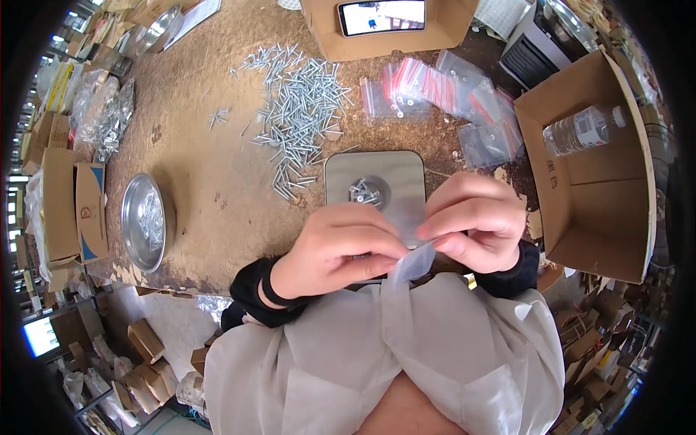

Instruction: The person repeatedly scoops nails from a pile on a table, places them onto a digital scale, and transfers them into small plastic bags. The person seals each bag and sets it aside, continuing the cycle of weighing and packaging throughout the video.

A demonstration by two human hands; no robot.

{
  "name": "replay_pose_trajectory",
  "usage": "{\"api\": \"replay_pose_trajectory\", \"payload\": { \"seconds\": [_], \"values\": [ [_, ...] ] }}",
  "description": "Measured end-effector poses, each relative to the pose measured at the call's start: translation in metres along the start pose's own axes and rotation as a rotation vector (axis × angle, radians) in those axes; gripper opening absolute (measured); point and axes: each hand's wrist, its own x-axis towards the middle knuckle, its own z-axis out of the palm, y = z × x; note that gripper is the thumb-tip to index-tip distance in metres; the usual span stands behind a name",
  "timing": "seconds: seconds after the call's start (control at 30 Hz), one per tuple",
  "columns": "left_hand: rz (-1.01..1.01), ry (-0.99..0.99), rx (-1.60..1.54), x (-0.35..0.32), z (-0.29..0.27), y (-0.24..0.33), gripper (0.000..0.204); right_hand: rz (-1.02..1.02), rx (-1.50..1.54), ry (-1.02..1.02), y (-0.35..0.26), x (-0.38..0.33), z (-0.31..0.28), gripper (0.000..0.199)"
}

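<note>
Between both hands, just in front of my body, is a small clear plastic bag (415, 265). My left hand (335, 250) pinches its left side, fingers closed. My right hand (480, 226) grips its upper right edge between thumb and fingers. Right beyond the hands lies a flat weighing scale (346, 165) with a silver plate. A small round dish (383, 185) on it holds several screws (365, 194). Farther off, a large loose pile of silver screws (301, 109) covers the table. The fingers hide the near part of the scale.
Zip bags with red strips (424, 83) lie far right. A cardboard box (591, 196) at the right holds a plastic bottle (576, 132). A metal bowl (129, 225) stands at the left edge. A phone (382, 17) leans in another box (319, 36) at the back.
</note>
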Motion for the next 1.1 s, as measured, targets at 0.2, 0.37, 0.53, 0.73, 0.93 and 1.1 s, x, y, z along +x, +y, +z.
{"api": "replay_pose_trajectory", "payload": {
  "seconds": [0.2,0.37,0.53,0.73,0.93,1.1],
  "values": [
    [-0.151,0.131,-0.038,-0.006,0.001,0.005,0.022,0.052,0.03,0.068,0.0,-0.003,0.006,0.011],
    [0.18,0.458,0.301,-0.013,0.0,-0.002,0.037,0.125,-0.064,0.166,0.004,-0.007,0.011,0.006],
    [0.155,0.167,0.347,-0.012,0.001,0.001,0.04,0.044,-0.203,0.176,0.005,-0.004,0.019,0.01],
    [0.155,0.124,0.372,-0.008,-0.002,-0.002,0.034,-0.011,-0.267,0.202,0.006,-0.005,0.023,0.015],
    [0.119,0.072,0.257,-0.01,-0.003,0.0,0.014,-0.035,-0.387,0.173,0.004,-0.005,0.024,0.018],
    [-0.014,0.08,0.169,-0.016,0.0,-0.001,0.012,-0.058,-0.462,0.088,0.001,-0.004,0.023,0.018]
  ]
}}
